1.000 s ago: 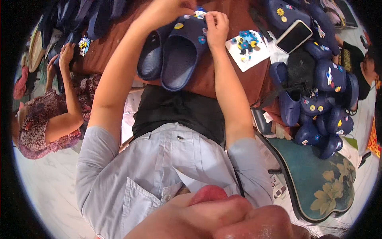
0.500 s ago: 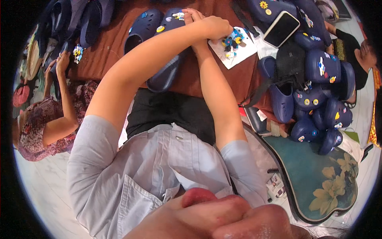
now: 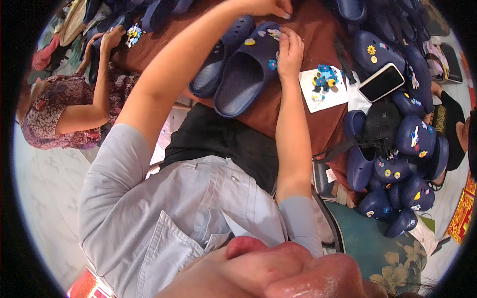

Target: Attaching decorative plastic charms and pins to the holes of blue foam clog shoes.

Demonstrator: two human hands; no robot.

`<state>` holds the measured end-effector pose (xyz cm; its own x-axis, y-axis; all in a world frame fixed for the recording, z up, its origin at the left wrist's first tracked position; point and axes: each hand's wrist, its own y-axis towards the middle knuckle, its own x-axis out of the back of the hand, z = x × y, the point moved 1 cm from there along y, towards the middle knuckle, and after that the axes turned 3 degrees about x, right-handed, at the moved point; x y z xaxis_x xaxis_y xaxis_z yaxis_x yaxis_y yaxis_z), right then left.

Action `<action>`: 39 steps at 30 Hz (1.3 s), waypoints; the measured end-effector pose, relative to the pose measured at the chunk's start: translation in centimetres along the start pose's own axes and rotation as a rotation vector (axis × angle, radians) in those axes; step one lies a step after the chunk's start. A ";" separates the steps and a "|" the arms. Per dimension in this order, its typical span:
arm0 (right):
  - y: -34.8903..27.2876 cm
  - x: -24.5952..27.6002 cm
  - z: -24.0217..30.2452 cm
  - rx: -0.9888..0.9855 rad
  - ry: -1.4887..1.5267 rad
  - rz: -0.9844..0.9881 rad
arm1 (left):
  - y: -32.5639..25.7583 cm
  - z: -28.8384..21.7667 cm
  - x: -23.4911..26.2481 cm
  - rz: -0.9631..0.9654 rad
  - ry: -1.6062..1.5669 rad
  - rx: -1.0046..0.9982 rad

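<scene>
- Right hand (image 3: 289,52) sits on the toe of a navy blue foam clog (image 3: 248,74), fingers curled down onto its top, fingertips pressing beside the small coloured charms fixed there; what the fingertips pinch is too small to tell.
- Left hand (image 3: 266,7) is up at the far edge of the view, fingers bunched together just above that same clog's toe; whether it holds anything cannot be told.
- That clog lies on the brown table top (image 3: 318,25), touching a second navy clog (image 3: 218,57) on its left.
- Just right of the right wrist, a white square card (image 3: 324,88) carrying loose colourful charms.
- Beyond the card, a smartphone with a white case (image 3: 381,82) rests on the clogs.
- Far right, a heap of decorated navy clogs (image 3: 397,164) over a teal floral cushion (image 3: 392,248).
- Far left, another person in a patterned top (image 3: 54,111) handles a charm at the table.
- Pale tiled floor (image 3: 44,198) below.
</scene>
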<state>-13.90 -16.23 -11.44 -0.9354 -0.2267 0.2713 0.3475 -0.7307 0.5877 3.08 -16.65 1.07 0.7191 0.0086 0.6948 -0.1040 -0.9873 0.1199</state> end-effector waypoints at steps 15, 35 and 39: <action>-0.1 0.0 0.7 -0.033 -0.024 0.026 | -6.3 11.6 2.3 0.146 -0.091 0.366; -0.4 0.7 0.5 -0.028 -0.098 0.023 | 0.9 4.4 0.7 0.613 0.882 0.768; 0.0 -0.4 0.9 -0.007 -0.094 0.032 | -0.3 6.5 2.3 0.583 0.655 0.587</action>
<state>-13.43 -15.53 -10.89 -0.9133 -0.1890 0.3607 0.3767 -0.7287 0.5719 9.23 -17.34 -2.03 0.1355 -0.5808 0.8027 0.1601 -0.7867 -0.5962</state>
